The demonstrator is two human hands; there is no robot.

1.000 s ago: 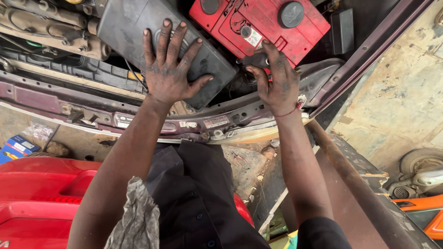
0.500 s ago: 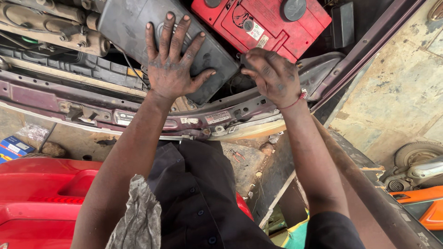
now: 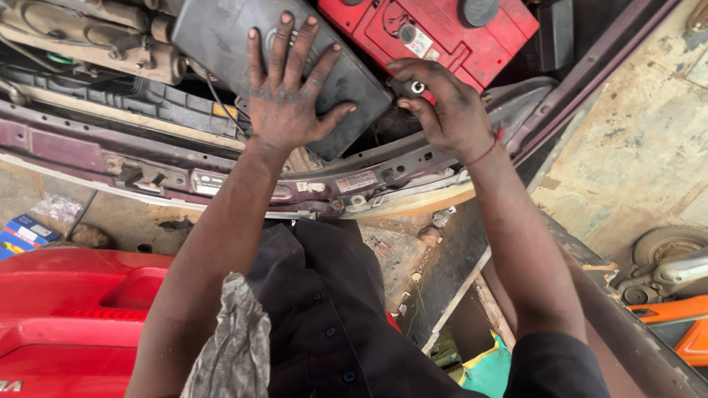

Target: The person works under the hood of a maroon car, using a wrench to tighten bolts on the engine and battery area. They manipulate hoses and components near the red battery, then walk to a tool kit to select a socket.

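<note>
Under spread left hand [image 3: 289,110] fingers: grey cover [image 3: 221,33]; right hand [image 3: 442,110] fingers pinch socket [image 3: 414,88].

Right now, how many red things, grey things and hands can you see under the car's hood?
Red things: 1, the red battery
Dark grey things: 1, the dark grey cover under the left hand
Small metal things: 1, the socket tool in the right hand
Hands: 2
Total: 5

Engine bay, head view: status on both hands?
Left hand flat, fingers spread, on the grey cover. Right hand pinching a small dark tool with a silver tip beside the red battery. Nothing blocking either hand.
</note>
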